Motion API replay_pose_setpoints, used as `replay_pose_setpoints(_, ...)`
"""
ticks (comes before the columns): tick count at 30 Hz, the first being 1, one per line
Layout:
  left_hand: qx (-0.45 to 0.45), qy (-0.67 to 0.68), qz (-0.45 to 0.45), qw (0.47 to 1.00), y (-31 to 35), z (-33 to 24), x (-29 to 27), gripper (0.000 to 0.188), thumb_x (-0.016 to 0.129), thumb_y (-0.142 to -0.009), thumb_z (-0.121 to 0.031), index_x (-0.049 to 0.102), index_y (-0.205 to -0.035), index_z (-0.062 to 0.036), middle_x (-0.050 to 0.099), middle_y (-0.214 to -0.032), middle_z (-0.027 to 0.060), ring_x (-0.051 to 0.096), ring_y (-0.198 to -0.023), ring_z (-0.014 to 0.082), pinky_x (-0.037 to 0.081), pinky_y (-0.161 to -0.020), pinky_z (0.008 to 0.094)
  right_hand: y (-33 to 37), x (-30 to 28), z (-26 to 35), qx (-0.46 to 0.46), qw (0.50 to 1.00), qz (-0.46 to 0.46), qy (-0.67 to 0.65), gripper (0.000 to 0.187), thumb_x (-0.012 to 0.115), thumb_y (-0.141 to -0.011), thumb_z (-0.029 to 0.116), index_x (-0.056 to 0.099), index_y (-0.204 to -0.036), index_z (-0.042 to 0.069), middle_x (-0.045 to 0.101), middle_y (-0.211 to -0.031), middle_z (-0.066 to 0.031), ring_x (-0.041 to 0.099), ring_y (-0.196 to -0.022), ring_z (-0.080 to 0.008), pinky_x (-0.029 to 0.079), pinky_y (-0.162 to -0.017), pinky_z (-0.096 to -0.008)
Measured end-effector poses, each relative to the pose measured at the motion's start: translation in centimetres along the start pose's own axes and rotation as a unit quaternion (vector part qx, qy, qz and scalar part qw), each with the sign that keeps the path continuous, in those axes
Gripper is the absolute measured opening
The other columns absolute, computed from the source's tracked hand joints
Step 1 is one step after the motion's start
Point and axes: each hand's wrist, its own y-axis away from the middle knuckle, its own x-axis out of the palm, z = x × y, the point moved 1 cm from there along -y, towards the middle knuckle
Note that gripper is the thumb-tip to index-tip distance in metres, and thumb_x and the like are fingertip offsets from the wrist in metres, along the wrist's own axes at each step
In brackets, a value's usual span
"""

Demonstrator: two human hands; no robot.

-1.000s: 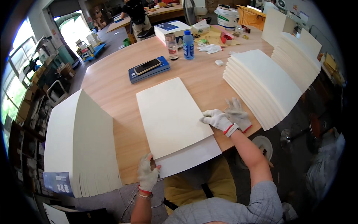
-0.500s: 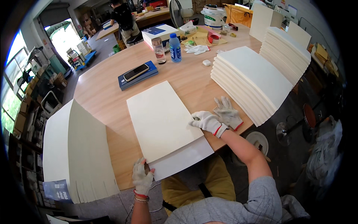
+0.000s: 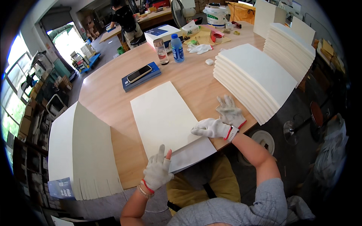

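Note:
A large cream board (image 3: 164, 116) lies on the table in front of me, with a white sheet (image 3: 192, 153) showing beneath its near edge. My left hand (image 3: 157, 171), in a white glove with the thumb tip bare, is over the near left corner, index finger and thumb apart; it is open. By the board's right edge, my gloved right hand (image 3: 212, 128) is closed, its fingers pressed together and pointing left. Anything between those fingers is hidden. Just behind it lies a loose white glove (image 3: 230, 110) with a red cuff, partly covered by my hand.
A tall stack of cream boards (image 3: 90, 158) stands at left, and further stacks (image 3: 256, 75) at right. Beyond the board are a phone (image 3: 139, 74) on a blue book (image 3: 145, 82), a clear bottle (image 3: 161, 52), a blue bottle (image 3: 177, 48) and a bucket (image 3: 216, 18). Another person (image 3: 126, 22) works farther back.
My left hand has risen from the sheet's near left corner and moved right and away from me, over the board. The right hand has slid slightly nearer along the board's edge.

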Motion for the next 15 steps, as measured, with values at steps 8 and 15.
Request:
replay_pose_setpoints(8,-0.286,0.305,0.01,0.909,-1.7,7.5,0.9,0.018,0.074,-0.077,-0.017,0.073,-0.088,-0.0024,0.065,-0.065,0.0099,0.06,-0.057,0.0171,0.047,-0.059,0.0333,-0.2,0.2,-0.8,0.039,0.995,0.02,-0.084,0.057,0.064,-0.084,0.057,0.069,-0.112,0.008,0.07,-0.106,-0.0155,0.065,-0.101,-0.0295,0.049,-0.088,-0.0368)
replay_pose_setpoints(15,-0.337,0.234,0.047,0.911,-3.0,7.6,1.8,0.029,0.075,-0.079,-0.027,0.069,-0.079,0.0005,0.062,-0.061,0.0107,0.059,-0.056,0.0157,0.046,-0.056,0.0336,-1.2,3.5,-0.3,0.138,0.963,-0.162,0.167,0.046,0.074,-0.073,0.049,0.07,-0.086,0.005,0.068,-0.092,-0.02,0.065,-0.092,-0.0363,0.052,-0.08,-0.0428)
